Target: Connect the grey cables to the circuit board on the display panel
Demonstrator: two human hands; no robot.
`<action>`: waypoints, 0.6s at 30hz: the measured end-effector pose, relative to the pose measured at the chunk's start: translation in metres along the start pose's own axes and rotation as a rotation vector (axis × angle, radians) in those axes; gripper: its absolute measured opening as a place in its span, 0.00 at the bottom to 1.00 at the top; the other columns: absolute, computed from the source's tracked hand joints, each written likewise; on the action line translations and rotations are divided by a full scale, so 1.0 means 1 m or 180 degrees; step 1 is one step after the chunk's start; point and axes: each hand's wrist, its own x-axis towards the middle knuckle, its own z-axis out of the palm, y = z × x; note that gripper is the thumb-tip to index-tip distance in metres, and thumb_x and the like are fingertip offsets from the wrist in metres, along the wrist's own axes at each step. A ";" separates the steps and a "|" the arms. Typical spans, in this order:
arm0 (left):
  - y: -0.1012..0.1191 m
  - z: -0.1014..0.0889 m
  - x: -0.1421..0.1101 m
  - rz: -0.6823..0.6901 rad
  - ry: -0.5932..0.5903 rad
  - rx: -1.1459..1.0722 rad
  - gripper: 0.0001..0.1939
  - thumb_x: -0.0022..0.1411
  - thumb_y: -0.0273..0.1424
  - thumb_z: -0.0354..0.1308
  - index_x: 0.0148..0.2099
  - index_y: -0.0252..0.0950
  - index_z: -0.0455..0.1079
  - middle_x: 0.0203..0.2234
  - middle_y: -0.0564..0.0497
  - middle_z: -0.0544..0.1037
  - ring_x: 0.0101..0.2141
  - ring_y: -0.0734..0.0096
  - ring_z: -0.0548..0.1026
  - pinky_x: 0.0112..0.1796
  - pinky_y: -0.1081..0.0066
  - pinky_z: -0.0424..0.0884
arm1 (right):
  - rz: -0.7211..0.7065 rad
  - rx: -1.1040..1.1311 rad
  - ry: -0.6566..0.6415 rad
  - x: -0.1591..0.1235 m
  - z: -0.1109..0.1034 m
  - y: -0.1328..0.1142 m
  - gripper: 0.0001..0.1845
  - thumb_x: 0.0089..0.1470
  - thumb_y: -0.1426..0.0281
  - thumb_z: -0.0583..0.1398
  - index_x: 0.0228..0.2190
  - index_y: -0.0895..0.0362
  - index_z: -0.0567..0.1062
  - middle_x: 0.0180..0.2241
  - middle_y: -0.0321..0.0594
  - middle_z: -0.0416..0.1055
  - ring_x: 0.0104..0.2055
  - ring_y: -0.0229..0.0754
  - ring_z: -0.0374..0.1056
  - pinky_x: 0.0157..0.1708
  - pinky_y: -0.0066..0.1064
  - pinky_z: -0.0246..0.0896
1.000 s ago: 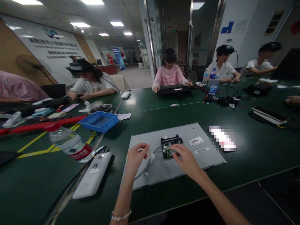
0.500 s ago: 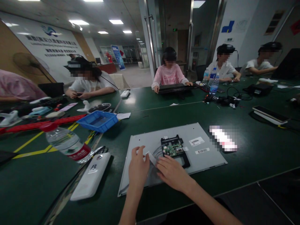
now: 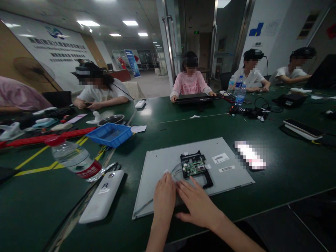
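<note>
A grey metal display panel [image 3: 160, 157] lies flat on the table in front of me. Mounted on it is a black plastic bracket [image 3: 209, 180] carrying a green circuit board [image 3: 194, 168]. Grey cables [image 3: 176, 168] run from the board toward the panel's lower left. My left hand [image 3: 165, 192] presses down over the cables with straight fingers held close together, and a bit of white tape [image 3: 166, 171] shows at its fingertips. Beside it my right hand [image 3: 195, 201] rests on the panel, fingers stretched out and thumb apart. Most of the tape is hidden under my hands.
Left of the panel are a white power bank [image 3: 103, 196], a water bottle [image 3: 76, 159] and a blue tray [image 3: 110, 134]. A phone [image 3: 250, 155] lies to the right. Several people sit around the table; one across from me holds a dark flat panel [image 3: 195, 98].
My left hand has moved right and down from pinching the raised white tape to lying over it on the panel. My right hand has shifted slightly nearer me, its thumb now spread.
</note>
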 end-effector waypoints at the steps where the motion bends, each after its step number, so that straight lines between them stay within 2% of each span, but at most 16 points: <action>1: 0.000 0.000 0.001 -0.0014 -0.0026 0.0034 0.17 0.63 0.23 0.46 0.54 0.25 0.60 0.50 0.35 0.70 0.50 0.59 0.69 0.50 0.63 0.63 | 0.0046 0.0009 -0.0036 -0.002 0.000 -0.002 0.39 0.55 0.53 0.53 0.59 0.65 0.54 0.60 0.54 0.54 0.63 0.51 0.46 0.63 0.49 0.32; 3: 0.001 -0.003 0.002 -0.0048 -0.0084 0.0039 0.17 0.63 0.23 0.46 0.54 0.26 0.59 0.50 0.36 0.70 0.49 0.59 0.70 0.49 0.64 0.64 | 0.0122 0.0034 -0.0070 -0.003 0.000 -0.006 0.39 0.55 0.53 0.53 0.60 0.65 0.53 0.61 0.54 0.52 0.64 0.52 0.45 0.63 0.51 0.30; 6: 0.001 -0.007 0.006 -0.0086 -0.0161 -0.0047 0.17 0.63 0.23 0.45 0.54 0.26 0.59 0.49 0.37 0.71 0.48 0.60 0.71 0.47 0.64 0.65 | 0.0163 0.0120 -0.0033 -0.002 -0.005 -0.009 0.36 0.56 0.54 0.53 0.58 0.63 0.56 0.59 0.52 0.57 0.63 0.51 0.47 0.63 0.51 0.31; 9: 0.001 -0.010 0.009 -0.0070 -0.0109 -0.0096 0.14 0.62 0.23 0.46 0.50 0.30 0.62 0.47 0.40 0.72 0.46 0.60 0.71 0.46 0.63 0.66 | 0.0223 0.0292 0.0115 -0.005 -0.019 0.002 0.28 0.57 0.60 0.53 0.56 0.58 0.60 0.56 0.44 0.62 0.61 0.46 0.51 0.62 0.47 0.38; 12: -0.001 -0.012 0.007 -0.0064 0.0242 -0.0158 0.13 0.60 0.25 0.49 0.48 0.32 0.64 0.51 0.39 0.68 0.49 0.57 0.69 0.49 0.61 0.64 | 0.0625 0.0408 0.0486 -0.017 -0.036 0.034 0.21 0.58 0.69 0.52 0.53 0.54 0.65 0.54 0.40 0.65 0.59 0.42 0.55 0.59 0.40 0.50; 15: -0.002 -0.013 0.000 0.0080 0.0595 -0.0348 0.13 0.62 0.30 0.49 0.48 0.32 0.64 0.53 0.38 0.66 0.51 0.54 0.67 0.50 0.58 0.63 | 0.1187 0.0350 0.0871 -0.031 -0.049 0.076 0.17 0.56 0.72 0.52 0.48 0.56 0.69 0.50 0.43 0.68 0.54 0.43 0.61 0.56 0.40 0.55; 18: 0.000 -0.014 -0.009 0.0365 0.0573 -0.0431 0.16 0.63 0.34 0.49 0.50 0.32 0.64 0.51 0.39 0.68 0.51 0.55 0.66 0.50 0.58 0.64 | 0.1281 0.0301 0.0675 -0.037 -0.057 0.105 0.17 0.53 0.73 0.56 0.46 0.55 0.70 0.47 0.42 0.70 0.51 0.45 0.63 0.53 0.40 0.58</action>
